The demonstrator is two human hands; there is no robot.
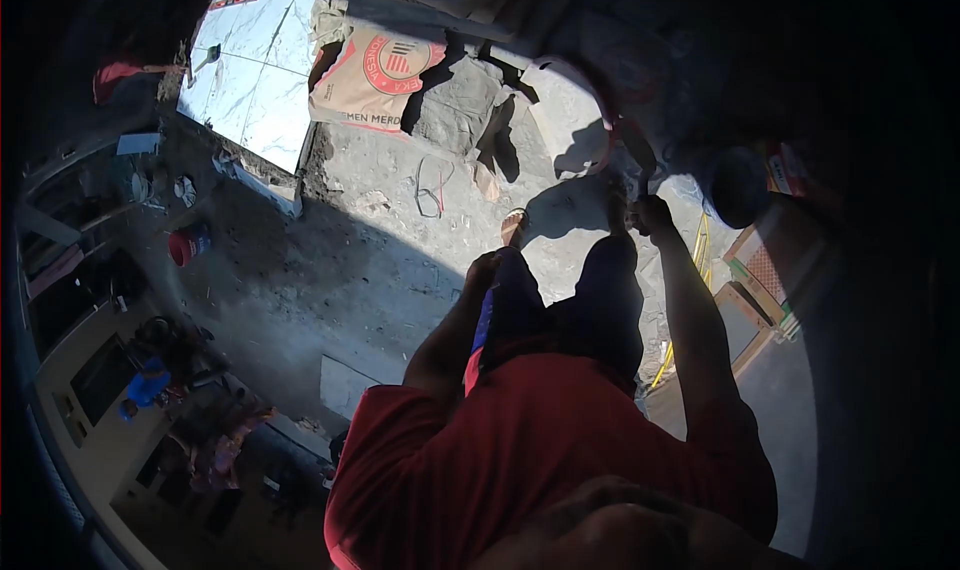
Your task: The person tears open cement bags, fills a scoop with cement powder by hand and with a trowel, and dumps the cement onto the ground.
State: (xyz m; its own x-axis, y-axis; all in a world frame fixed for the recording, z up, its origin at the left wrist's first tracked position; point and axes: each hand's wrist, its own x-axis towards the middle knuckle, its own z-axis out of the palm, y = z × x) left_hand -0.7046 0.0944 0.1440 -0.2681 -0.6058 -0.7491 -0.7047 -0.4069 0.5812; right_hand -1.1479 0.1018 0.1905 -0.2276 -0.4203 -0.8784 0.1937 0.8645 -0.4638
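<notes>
In the head view, the right hand is closed round a trowel at two o'clock, near a red-rimmed tub. The left hand, near centre, looks curled by the knee; its contents I cannot tell. At eleven o'clock, a bag reads "MEN MERD", with "ONESIA" and "EKA" ringed in red.

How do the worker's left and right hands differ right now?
The right hand grips a trowel-like tool; no tool shows in the left hand. The right hand reaches further forward, while the left hand is at the left thigh. Both hands are bare.
</notes>
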